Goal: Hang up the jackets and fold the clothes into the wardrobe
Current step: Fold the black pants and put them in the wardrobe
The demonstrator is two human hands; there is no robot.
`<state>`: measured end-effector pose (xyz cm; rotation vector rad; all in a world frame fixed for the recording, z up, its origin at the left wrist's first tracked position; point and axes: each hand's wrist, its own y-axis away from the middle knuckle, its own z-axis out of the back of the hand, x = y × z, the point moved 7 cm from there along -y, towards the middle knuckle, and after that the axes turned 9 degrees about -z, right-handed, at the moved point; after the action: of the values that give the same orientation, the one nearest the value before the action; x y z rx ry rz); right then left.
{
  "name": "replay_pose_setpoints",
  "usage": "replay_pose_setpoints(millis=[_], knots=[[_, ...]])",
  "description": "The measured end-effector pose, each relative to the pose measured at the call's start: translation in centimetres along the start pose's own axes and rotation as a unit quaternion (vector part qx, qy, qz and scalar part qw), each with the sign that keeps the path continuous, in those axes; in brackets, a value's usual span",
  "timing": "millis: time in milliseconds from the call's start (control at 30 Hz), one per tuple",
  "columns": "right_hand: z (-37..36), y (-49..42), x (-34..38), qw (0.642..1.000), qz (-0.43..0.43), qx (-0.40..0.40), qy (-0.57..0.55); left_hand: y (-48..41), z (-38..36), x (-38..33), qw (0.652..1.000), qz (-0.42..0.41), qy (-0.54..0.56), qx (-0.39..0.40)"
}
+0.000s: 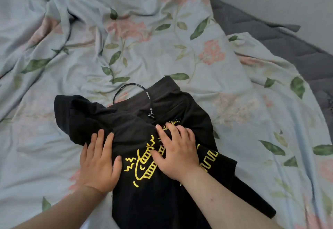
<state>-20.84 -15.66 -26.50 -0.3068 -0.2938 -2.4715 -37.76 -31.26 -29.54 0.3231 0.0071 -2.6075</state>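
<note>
Both our left hand (100,164) and right hand (177,155) press, fingers straight and spread, on the black top (84,117) lying rumpled on the sheet (162,52), a garment we judge soft, light and limp, best pinched at its side edges to fold.

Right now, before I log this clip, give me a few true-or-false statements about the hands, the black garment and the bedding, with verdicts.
1. The left hand and right hand both touch the black garment. True.
2. The garment's print is white. False: it is yellow.
3. The garment lies on a flowered sheet. True.
4. A black cord loops out at the garment's far end. True.
5. The right hand grips a hanger. False: it holds nothing and presses on the garment.
</note>
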Motion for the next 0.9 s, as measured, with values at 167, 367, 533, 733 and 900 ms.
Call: replay_pose_setpoints(millis=[167,367,533,733,900], knots=[[4.1,-3.7,-2.2,0.98,-0.089,-0.116,-0.134,0.1,-0.1,0.0,1.0,-0.011,-0.012,-0.012],[4.2,-10.7,-1.9,0.963,-0.213,-0.022,-0.163,-0.1,-0.5,0.4,0.999,-0.029,-0.02,-0.037],[4.8,-10.9,-1.6,0.89,-0.274,0.002,-0.365,-0.3,-0.4,0.1,0.996,-0.046,-0.027,-0.066],[9.5,-0.8,1.4,0.879,-0.172,0.019,-0.445,0.1,1.1,0.0,0.996,-0.031,0.042,-0.077],[13.5,9.5,4.1,0.929,-0.149,0.003,-0.339,1.7,4.2,-0.7,0.962,-0.061,0.252,-0.084]])
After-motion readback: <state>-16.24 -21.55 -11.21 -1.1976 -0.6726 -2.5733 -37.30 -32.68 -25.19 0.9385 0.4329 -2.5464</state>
